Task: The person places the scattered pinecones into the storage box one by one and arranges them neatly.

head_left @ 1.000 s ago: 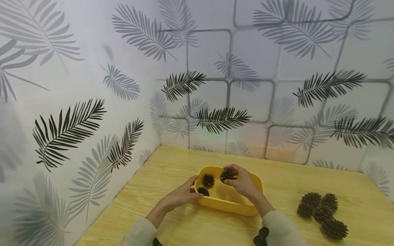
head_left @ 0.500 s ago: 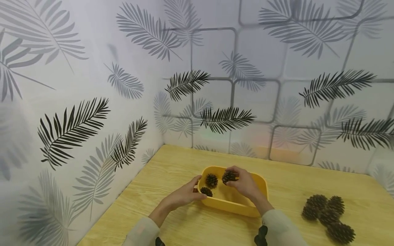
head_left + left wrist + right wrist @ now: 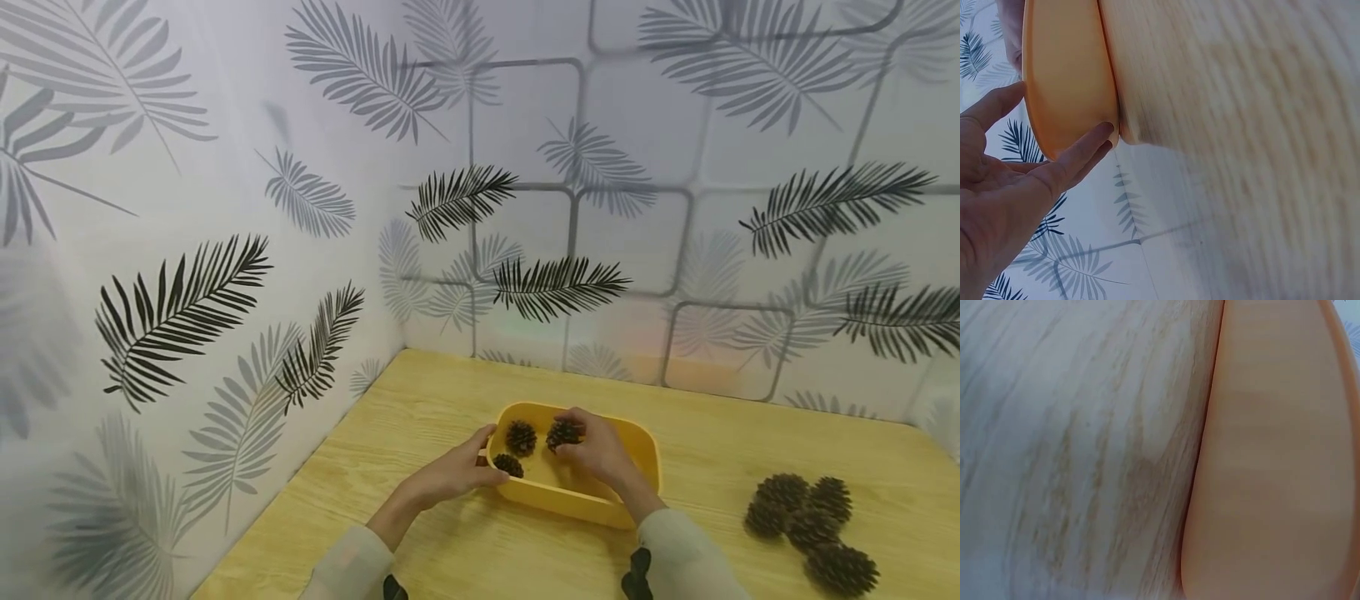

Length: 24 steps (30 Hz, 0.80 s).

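A yellow plastic tub [image 3: 558,498] stands on the table in the head view. My left hand [image 3: 456,471] holds its left end, thumb at the near rim and fingers round the outer end; the left wrist view shows this hand [image 3: 1016,187] against the tub's wall [image 3: 1069,75]. Inside the tub, my right hand [image 3: 598,454] grips a pine cone [image 3: 562,434] low near the bottom. Two other pine cones lie at the tub's left end, one farther back [image 3: 521,437] and one by the near rim [image 3: 509,465]. The right wrist view shows only the tub's side [image 3: 1272,456] and tabletop.
Right of the tub, several pine cones [image 3: 812,529] lie clustered on the wood-grain table [image 3: 465,550]. Leaf-patterned walls [image 3: 450,317] rise along the table's back and left edges.
My right hand has lowered the pine cone slightly inside the tub. The left hand keeps its hold on the tub's end. The head view has shifted, moving everything a little rightward.
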Tool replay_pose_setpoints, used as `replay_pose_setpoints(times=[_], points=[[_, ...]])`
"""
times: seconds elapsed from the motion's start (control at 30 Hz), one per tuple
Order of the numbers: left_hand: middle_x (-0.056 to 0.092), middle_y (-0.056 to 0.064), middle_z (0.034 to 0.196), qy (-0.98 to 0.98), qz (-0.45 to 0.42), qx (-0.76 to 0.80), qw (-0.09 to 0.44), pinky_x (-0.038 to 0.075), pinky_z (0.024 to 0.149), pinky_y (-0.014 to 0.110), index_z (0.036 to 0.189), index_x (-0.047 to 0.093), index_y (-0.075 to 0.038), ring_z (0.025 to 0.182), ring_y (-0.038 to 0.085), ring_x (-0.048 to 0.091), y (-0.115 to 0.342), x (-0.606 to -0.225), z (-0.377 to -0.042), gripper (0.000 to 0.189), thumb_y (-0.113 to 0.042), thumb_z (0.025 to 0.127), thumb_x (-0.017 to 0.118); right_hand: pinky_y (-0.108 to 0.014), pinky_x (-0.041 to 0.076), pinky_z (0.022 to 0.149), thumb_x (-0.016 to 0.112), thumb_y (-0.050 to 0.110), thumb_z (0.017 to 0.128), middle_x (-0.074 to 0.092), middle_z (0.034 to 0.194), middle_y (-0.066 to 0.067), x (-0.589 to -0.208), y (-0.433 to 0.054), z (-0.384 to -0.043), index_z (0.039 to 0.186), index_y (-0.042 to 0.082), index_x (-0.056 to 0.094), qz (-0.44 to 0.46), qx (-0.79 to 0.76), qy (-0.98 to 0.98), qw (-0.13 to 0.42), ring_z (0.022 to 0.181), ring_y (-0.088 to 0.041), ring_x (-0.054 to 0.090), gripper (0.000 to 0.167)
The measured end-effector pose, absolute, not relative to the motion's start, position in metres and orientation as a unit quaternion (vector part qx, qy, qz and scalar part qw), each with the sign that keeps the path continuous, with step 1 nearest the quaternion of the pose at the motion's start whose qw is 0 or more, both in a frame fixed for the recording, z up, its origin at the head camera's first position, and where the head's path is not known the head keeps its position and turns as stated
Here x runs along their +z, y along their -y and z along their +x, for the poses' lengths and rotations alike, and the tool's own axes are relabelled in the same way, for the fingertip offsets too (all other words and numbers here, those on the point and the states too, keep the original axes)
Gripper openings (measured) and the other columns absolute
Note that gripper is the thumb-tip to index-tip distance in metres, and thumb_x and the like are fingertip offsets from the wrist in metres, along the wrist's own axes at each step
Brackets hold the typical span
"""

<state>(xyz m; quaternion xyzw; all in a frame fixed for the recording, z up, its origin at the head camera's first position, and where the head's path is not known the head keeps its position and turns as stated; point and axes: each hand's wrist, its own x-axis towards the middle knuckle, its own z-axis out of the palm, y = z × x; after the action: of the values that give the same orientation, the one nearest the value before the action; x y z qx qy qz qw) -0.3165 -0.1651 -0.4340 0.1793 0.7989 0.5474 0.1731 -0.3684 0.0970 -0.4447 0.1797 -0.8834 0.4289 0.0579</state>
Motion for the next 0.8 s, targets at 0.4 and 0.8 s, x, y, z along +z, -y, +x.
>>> replay_pose_setpoints(times=[0.4,0.8], points=[[0.031,0.025,0.164,-0.804,0.182,0.537,0.178,0.044,0.111,0.058,0.168,0.006,-0.008,0.144,0.040,0.046,0.163,-0.431,-0.317,0.089,-0.028,0.105,0.065,-0.058,0.053,0.096,0.079,-0.003,0.089,0.069,0.127,-0.021,-0.453,-0.095,-0.377,0.132,0.002,0.068,0.169,0.428,0.886,0.056,0.115,-0.043,0.065,0.045],[0.037,0.024,0.161,-0.802,0.198,0.536,0.175,0.047,0.110,0.052,0.167,0.011,-0.008,0.142,0.038,0.047,0.165,-0.430,-0.318,0.085,-0.022,0.104,0.065,-0.060,0.051,0.100,0.079,-0.005,0.088,0.067,0.133,-0.021,-0.457,-0.091,-0.381,0.133,0.002,0.068,0.182,0.427,0.885,0.044,0.121,-0.045,0.062,0.046]])
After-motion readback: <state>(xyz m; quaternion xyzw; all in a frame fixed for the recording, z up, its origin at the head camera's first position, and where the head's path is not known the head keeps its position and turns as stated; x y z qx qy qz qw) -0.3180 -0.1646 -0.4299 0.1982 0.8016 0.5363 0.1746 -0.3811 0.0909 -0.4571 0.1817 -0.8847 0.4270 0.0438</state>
